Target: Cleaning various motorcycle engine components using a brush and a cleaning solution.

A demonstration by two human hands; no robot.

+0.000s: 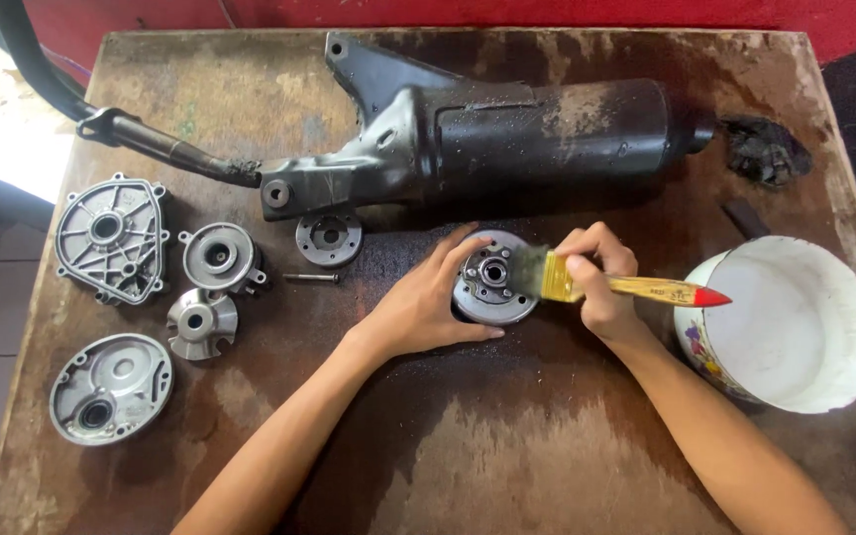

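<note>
A round grey metal engine part (490, 282) lies at the middle of a stained wooden table (507, 466). My left hand (418, 302) cups its left side and holds it steady. My right hand (601, 277) grips a paintbrush (626, 287) with a yellow wooden handle and a red tip. The brush's bristles rest on the part's right edge.
A long black exhaust muffler (507, 134) lies across the back of the table. Several grey metal covers and discs (116, 238) sit at the left, with a bolt (311, 277) nearby. A white enamel bowl (795, 322) stands at the right; a dark rag (765, 149) lies behind it.
</note>
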